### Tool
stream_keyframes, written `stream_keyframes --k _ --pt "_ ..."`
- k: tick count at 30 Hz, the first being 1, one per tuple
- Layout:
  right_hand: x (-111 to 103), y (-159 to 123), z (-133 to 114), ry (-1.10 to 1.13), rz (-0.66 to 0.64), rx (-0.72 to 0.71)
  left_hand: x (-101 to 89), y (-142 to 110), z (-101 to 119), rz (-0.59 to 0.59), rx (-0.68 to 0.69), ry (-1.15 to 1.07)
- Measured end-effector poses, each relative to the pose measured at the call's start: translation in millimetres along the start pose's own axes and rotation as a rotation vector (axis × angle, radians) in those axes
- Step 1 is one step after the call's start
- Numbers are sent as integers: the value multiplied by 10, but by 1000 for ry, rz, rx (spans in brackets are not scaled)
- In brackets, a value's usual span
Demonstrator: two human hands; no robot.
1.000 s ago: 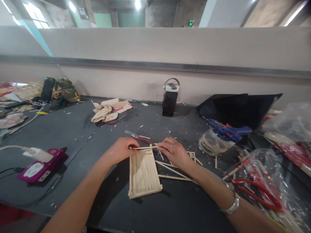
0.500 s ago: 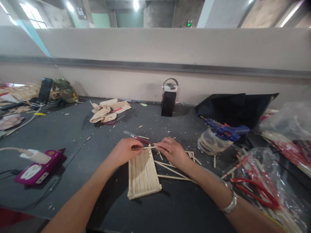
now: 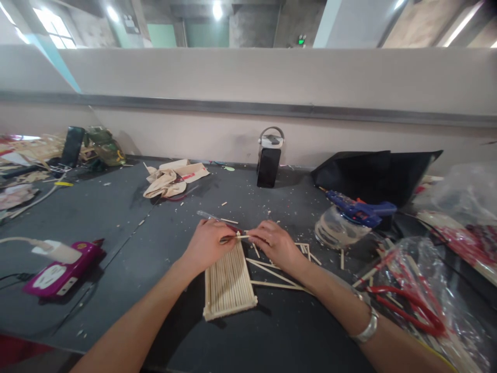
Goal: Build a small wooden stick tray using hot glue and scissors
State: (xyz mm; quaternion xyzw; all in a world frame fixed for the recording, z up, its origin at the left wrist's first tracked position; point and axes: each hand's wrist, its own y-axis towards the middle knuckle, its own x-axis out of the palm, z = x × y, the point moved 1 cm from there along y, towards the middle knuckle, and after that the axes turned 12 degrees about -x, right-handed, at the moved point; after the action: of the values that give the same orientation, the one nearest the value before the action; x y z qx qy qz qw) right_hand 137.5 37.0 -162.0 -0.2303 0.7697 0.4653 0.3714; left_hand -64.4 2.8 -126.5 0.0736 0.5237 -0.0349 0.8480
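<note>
Between my two hands, above the far end of a flat panel made of thin wooden sticks side by side, is a short wooden stick. My left hand pinches its left part, with the fingertips partly hidden behind the hand. Closed on the stick's right end is my right hand. The panel lies on the dark table, with thicker strips along its edges. Under my right forearm sits an open frame of sticks, touching or close to the panel's right side.
A blue glue gun rests on a clear round tub. Red-handled pliers lie among plastic bags at right. A phone stands at the back. A purple power strip is at left, crumpled brown paper farther back.
My left hand has slid right along the stick, closer to my right hand, so less of the stick shows. My right hand and the panel stay nearly in place.
</note>
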Motion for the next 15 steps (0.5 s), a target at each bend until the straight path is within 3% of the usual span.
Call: stream_keyframes --k 15 --pt "-2 6 -8 -4 5 -1 -3 0 43 4 11 8"
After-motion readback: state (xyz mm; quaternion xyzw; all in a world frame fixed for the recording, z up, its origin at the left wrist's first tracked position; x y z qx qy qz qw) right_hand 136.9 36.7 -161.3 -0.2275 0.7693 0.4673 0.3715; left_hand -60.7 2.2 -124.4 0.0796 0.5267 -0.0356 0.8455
